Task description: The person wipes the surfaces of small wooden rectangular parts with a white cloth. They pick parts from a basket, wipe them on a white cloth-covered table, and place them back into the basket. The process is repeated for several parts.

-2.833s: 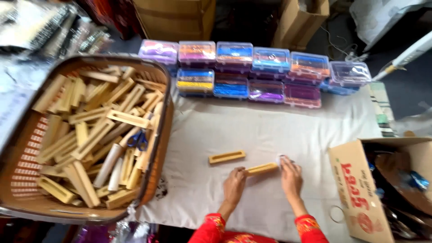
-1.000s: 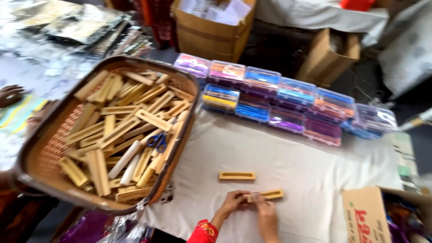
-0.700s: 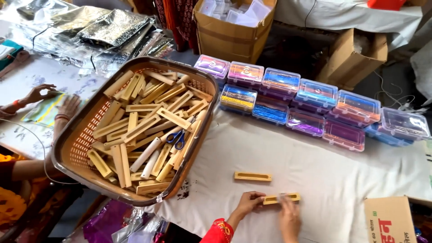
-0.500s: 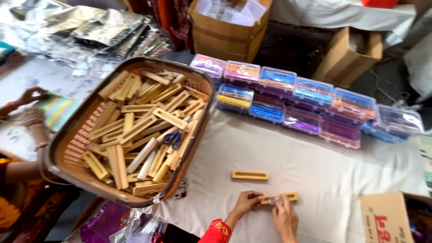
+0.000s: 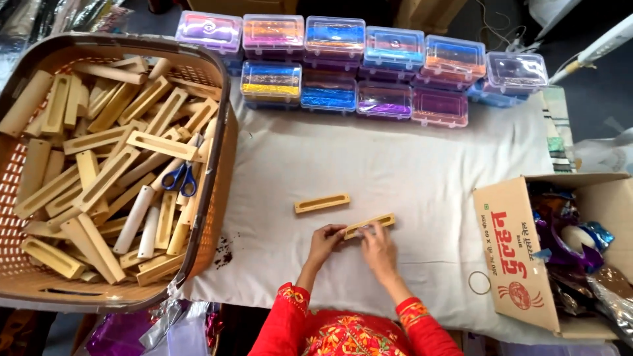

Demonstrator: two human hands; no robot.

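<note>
Fingertips of the left hand (image 5: 324, 241) and right hand (image 5: 377, 246) pinch a slotted wooden block (image 5: 370, 225) on the white cloth (image 5: 422, 171), partly covering it. The brown basket (image 5: 221, 165) holds similar blocks and blue-handled scissors (image 5: 179, 178).

Both hands (image 5: 353, 245) together, fingers curled.

On a cloth-covered table (image 5: 422, 158), two hands meet at 6 o'clock: the left hand (image 5: 324, 242) and right hand (image 5: 378, 249) both touch a slotted wooden bar (image 5: 369, 225). A second slotted bar (image 5: 322, 203) lies just behind it. A basket (image 5: 217, 151) of wooden bars sits at 9 o'clock, scissors (image 5: 179, 178) on top. Plastic boxes (image 5: 359, 62) line 12 o'clock in two rows. A cardboard carton (image 5: 517, 254) stands at 4 o'clock, a ring (image 5: 479, 283) just before it.
</note>
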